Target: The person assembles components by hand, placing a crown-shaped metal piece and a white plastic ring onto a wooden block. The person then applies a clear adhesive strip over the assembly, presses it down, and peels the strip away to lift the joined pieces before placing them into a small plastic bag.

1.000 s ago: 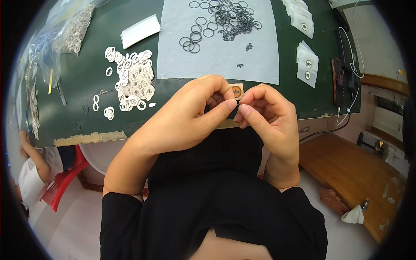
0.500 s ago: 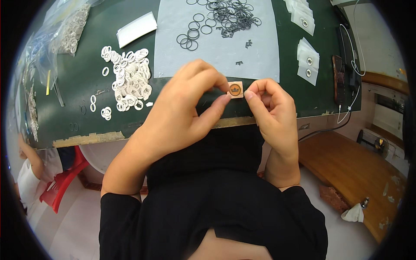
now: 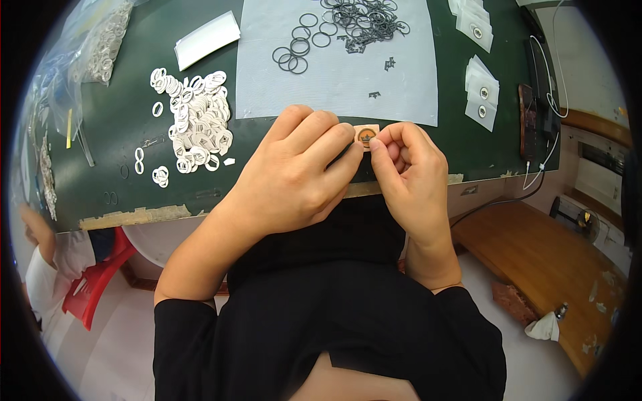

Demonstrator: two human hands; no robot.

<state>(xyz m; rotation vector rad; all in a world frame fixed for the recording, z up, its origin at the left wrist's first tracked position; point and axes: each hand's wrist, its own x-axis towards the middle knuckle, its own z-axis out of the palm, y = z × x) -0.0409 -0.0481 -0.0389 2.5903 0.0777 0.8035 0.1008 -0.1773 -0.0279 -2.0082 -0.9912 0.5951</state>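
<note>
The small tan square piece (image 3: 366,136) with a dark ring sat pinched between the left hand (image 3: 294,174) and right hand (image 3: 408,174), above the desk (image 3: 120,194) edge. A second before, fingers hid it; now it showed fully. White rings (image 3: 197,130) lay left.

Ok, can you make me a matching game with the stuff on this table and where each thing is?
Things:
1. small tan square piece
2. white rings
3. dark rings
4. white packets

Places:
A. heaped on the green table, left of the grey sheet
B. stacked right of the grey sheet
C. pinched between the fingertips of both hands
D. on the grey sheet, at its far end

Pairs: 1-C, 2-A, 3-D, 4-B
</note>
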